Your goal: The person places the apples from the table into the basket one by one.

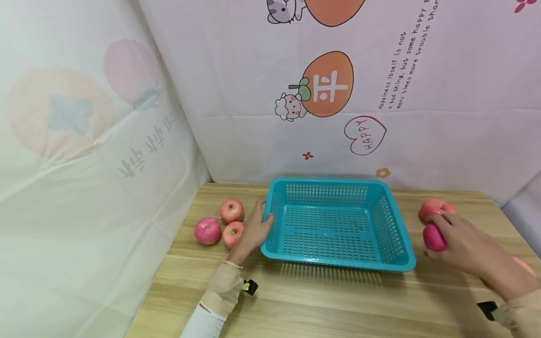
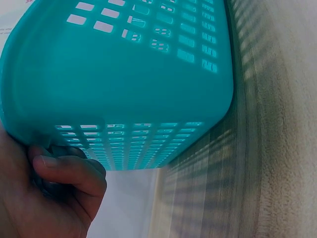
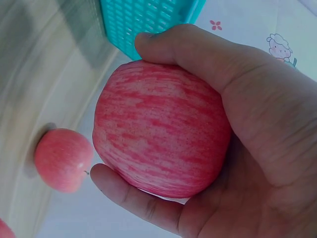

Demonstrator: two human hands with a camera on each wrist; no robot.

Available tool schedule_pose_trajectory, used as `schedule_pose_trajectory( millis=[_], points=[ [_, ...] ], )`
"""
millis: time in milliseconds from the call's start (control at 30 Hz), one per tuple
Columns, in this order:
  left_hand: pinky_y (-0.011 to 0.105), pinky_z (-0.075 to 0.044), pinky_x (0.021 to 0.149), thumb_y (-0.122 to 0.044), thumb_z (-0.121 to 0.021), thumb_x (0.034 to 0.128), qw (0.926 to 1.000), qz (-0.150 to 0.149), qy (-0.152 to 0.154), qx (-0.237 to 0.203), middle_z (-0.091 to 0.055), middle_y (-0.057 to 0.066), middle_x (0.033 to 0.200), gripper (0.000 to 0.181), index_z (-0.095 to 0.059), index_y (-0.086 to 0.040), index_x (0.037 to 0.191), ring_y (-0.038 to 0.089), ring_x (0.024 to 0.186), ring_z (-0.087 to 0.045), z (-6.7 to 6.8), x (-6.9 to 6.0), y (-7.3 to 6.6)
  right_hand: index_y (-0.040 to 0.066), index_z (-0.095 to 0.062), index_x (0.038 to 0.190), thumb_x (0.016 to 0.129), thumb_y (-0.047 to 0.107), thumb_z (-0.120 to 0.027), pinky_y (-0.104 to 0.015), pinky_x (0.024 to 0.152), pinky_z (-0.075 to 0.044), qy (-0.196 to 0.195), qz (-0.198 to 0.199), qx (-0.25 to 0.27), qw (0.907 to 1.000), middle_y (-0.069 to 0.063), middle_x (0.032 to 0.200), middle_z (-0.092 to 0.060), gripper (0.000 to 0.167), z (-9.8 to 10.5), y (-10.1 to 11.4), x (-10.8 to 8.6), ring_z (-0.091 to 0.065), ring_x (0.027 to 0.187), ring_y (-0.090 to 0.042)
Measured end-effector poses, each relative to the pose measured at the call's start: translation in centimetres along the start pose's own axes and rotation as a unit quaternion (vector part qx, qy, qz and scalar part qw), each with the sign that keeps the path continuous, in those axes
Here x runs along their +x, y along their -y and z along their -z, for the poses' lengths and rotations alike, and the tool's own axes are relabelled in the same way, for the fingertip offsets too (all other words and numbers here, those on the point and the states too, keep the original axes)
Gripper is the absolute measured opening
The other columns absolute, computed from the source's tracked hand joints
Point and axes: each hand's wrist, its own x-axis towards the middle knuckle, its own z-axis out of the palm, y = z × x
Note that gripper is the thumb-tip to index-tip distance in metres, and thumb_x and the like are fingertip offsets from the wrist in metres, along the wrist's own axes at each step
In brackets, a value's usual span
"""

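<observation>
A turquoise plastic basket (image 1: 325, 265) with slotted walls stands on the wooden table, with nothing inside it. My left hand (image 1: 256, 229) grips its left rim, thumb and fingers curled round the edge; the left wrist view shows this hand (image 2: 69, 183) at the basket's corner (image 2: 114, 84). To the right of the basket, my right hand (image 1: 465, 244) holds a red apple (image 1: 434, 237). In the right wrist view the streaked apple (image 3: 161, 131) sits between thumb and fingers. Just behind that hand lies another apple (image 1: 437, 209) on the table.
Left of the basket, three apples (image 1: 208, 230) lie close together beside my left forearm. Another apple (image 1: 524, 265) is partly hidden by my right forearm. Printed white cloth (image 1: 253, 145) hangs behind the table (image 1: 296, 310) and along its left side.
</observation>
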Motion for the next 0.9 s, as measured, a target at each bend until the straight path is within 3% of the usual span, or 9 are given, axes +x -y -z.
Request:
schedule_pose_trajectory(
  millis=[267, 567, 733, 900],
  points=[
    [0.041, -0.062, 0.071, -0.029, -0.052, 0.1102, 1.0, -0.006, 0.002, 0.001, -0.069, 0.022, 0.125, 0.059, -0.032, -0.019, 0.165, 0.03, 0.086, -0.076, 0.1, -0.1, 0.0, 0.011, -0.058, 0.113, 0.06, 0.025, -0.096, -0.045, 0.056, -0.048, -0.027, 0.024, 0.008, 0.9993, -0.019, 0.107, -0.06, 0.067, 0.5, 0.7, 1.2, -0.061, 0.083, -0.036],
    [0.041, -0.063, 0.07, -0.028, -0.052, 0.11, 1.0, -0.001, 0.001, 0.003, -0.069, 0.022, 0.125, 0.059, -0.032, -0.016, 0.165, 0.03, 0.085, -0.077, 0.0, 0.1, 0.1, 0.006, -0.066, 0.113, 0.066, 0.027, -0.096, -0.039, 0.058, -0.046, -0.039, 0.044, 0.001, 0.9983, -0.019, 0.116, -0.063, 0.059, 1.0, 1.9, 2.5, -0.058, 0.097, -0.037],
    [0.041, -0.062, 0.07, -0.027, -0.051, 0.1103, 1.0, 0.001, 0.0, 0.003, -0.07, 0.021, 0.122, 0.059, -0.032, -0.017, 0.165, 0.03, 0.085, -0.077, 0.0, 0.0, -0.1, 0.006, -0.064, 0.118, 0.072, 0.029, -0.093, -0.042, 0.06, -0.049, -0.003, 0.031, -0.008, 0.9995, -0.021, 0.117, -0.065, 0.059, 1.5, 2.6, 3.3, -0.06, 0.097, -0.04],
    [0.04, -0.061, 0.071, -0.028, -0.051, 0.1105, 0.9999, 0.008, 0.0, 0.008, -0.07, 0.021, 0.121, 0.059, -0.031, -0.018, 0.166, 0.028, 0.083, -0.075, 0.0, -0.2, -0.3, 0.004, -0.065, 0.121, 0.07, 0.031, -0.097, -0.055, 0.076, -0.055, 0.023, 0.048, -0.016, 0.9985, -0.021, 0.115, -0.067, 0.065, 1.9, 3.2, 4.1, -0.062, 0.101, -0.041]
  ],
)
